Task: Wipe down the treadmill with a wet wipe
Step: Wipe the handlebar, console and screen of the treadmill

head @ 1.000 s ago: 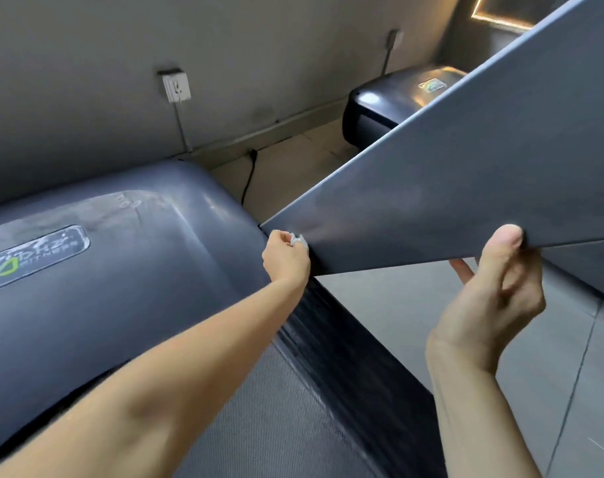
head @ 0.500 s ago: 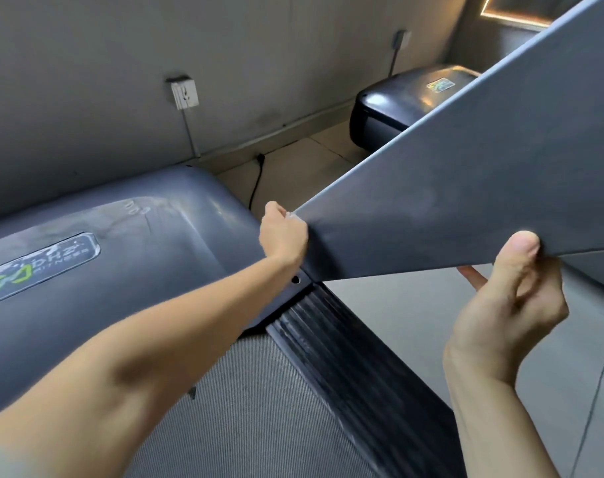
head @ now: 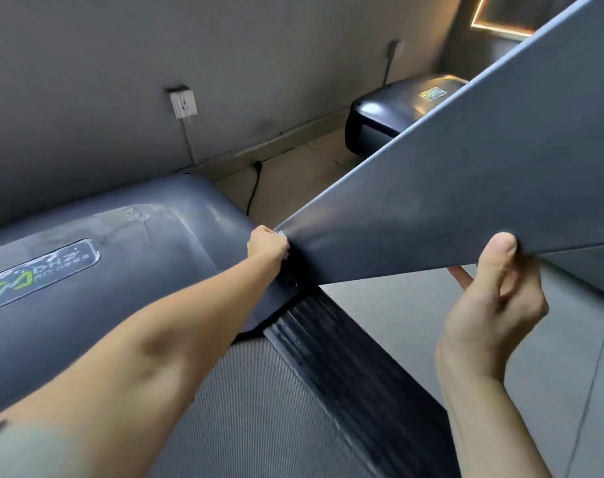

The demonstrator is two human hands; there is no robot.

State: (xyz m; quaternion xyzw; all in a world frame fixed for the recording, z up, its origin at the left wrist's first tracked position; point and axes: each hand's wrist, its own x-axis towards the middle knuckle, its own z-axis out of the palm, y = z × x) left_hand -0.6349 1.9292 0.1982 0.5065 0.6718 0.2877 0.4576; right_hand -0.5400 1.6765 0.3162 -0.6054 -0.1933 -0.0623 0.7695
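Observation:
A dark grey treadmill motor cover (head: 121, 243) with a green logo fills the left. Its grey upright post (head: 466, 188) slants from the cover's right corner up to the top right. My left hand (head: 267, 246) is stretched out to the foot of that post, fingers curled round a small white wet wipe (head: 282, 234) that only peeks out against the post. My right hand (head: 493, 298) grips the post's lower edge, thumb on the near face and fingers behind. The running belt (head: 245, 408) lies below, with a ribbed black side rail (head: 345, 357) beside it.
A grey wall with a white socket (head: 183, 101) and a cable running down stands behind the machine. A second treadmill's dark cover (head: 390, 115) sits at the back right. Tiled floor (head: 414, 319) lies to the right of the side rail.
My left hand slid up the foot of the post from its lower edge to its upper tip, and has stayed there. My right hand keeps its grip on the edge.

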